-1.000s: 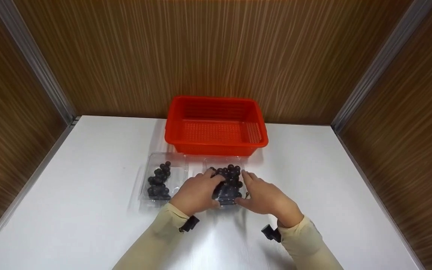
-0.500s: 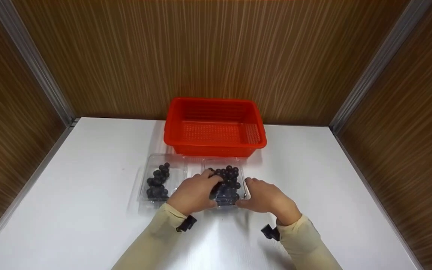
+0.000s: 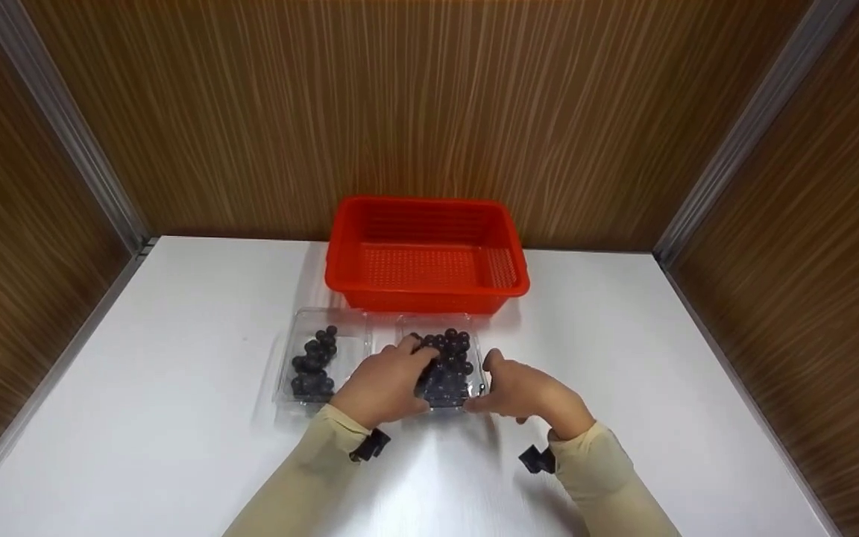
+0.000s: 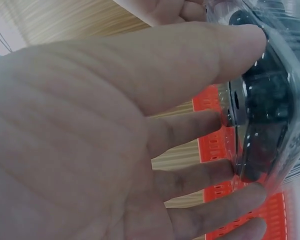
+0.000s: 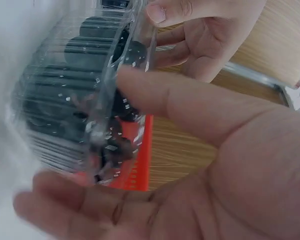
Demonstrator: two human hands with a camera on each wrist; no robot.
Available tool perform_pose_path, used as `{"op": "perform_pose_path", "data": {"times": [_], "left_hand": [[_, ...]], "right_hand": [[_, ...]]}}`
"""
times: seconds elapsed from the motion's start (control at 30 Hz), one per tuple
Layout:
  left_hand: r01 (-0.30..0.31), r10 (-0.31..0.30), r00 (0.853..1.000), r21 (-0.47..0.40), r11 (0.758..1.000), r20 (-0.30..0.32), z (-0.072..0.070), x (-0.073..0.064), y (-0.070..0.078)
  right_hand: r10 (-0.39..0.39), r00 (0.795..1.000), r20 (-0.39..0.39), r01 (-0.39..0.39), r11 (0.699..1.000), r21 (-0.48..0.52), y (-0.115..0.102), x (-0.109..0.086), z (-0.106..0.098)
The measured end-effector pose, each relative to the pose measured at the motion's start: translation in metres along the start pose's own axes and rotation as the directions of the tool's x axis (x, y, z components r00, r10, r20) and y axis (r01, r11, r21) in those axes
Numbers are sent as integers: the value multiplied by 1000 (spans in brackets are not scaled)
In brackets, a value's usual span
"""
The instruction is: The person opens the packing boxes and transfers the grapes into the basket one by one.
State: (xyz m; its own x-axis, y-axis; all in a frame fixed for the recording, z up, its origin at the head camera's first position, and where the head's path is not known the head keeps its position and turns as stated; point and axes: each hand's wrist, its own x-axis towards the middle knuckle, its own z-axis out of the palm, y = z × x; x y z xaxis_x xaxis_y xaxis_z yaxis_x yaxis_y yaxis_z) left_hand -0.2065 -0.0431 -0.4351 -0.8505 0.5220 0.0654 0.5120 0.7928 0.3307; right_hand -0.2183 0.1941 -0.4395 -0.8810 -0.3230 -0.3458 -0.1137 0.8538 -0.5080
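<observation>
In the head view, a clear plastic box of dark grapes (image 3: 448, 373) sits on the white table between both hands. My left hand (image 3: 385, 384) spans its left side, the thumb at the front edge and straight fingers reaching over the top. In the left wrist view, the thumb and fingertips touch the plastic rim (image 4: 290, 100). My right hand (image 3: 526, 388) is at the box's right front corner. Its thumb lies against the rim, while its other fingers hang loosely beside the box, as the right wrist view shows. Whether the lid is fastened, I cannot tell.
A second clear plastic box (image 3: 359, 347) with a smaller bunch of grapes (image 3: 314, 365) stands to the left. Directly behind both boxes is a red plastic basket (image 3: 429, 298) with perforated walls. Wood-grain panels (image 3: 429, 97) enclose the table at the back and sides.
My right hand's fingers have drawn back from the top of the box toward its right side and bent more. The left hand and the box have shifted slightly left.
</observation>
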Motion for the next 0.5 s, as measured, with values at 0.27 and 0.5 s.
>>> {"op": "perform_pose_path", "data": {"times": [0.27, 0.5], "left_hand": [[-10, 10, 1000, 18, 1000, -11, 3, 1, 1], [-5, 5, 1000, 7, 1000, -9, 2, 1, 1]], "right_hand": [[-24, 996, 82, 14, 993, 114, 8, 6, -2], [-20, 997, 81, 15, 998, 56, 6, 7, -4]]}}
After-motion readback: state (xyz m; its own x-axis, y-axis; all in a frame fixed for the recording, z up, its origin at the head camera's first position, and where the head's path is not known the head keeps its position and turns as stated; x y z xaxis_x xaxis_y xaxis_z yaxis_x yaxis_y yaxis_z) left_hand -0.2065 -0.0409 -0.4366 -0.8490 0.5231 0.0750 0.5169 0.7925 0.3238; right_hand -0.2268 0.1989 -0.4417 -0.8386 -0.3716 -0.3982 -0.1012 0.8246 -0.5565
